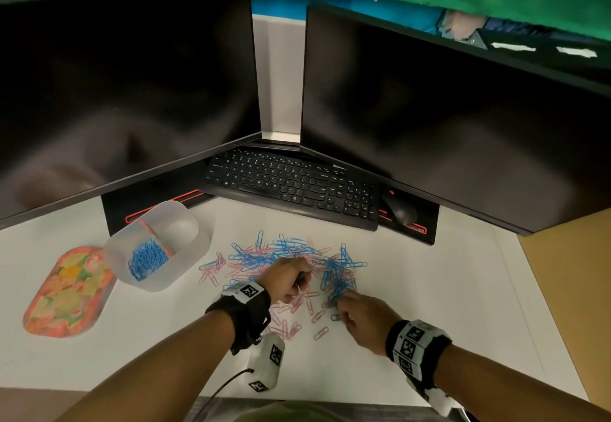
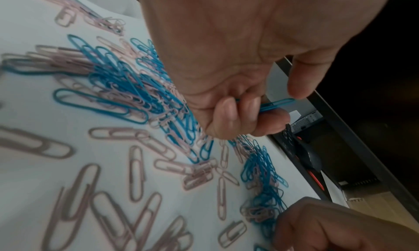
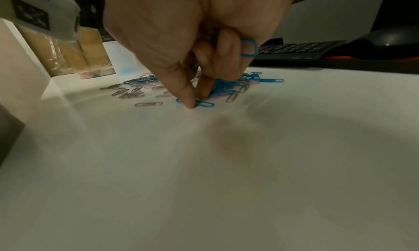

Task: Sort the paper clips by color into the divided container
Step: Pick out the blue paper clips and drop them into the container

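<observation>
Left hand (image 2: pixel 238 86) curled round blue clips (image 2: pixel 277 103); right hand (image 3: pixel 199 45) pinching another (image 3: pixel 205 104)

Dim, even room light over my white desk top (image 1: pixel 413 306), faint reflections on the two dark glossy monitor screens (image 1: pixel 125 91), wide-angle bending at every edge, nearest pink wire paper clips (image 2: pixel 75 197) blurred, soft shadow under my right hand (image 3: pixel 204 30), grainy.
</observation>
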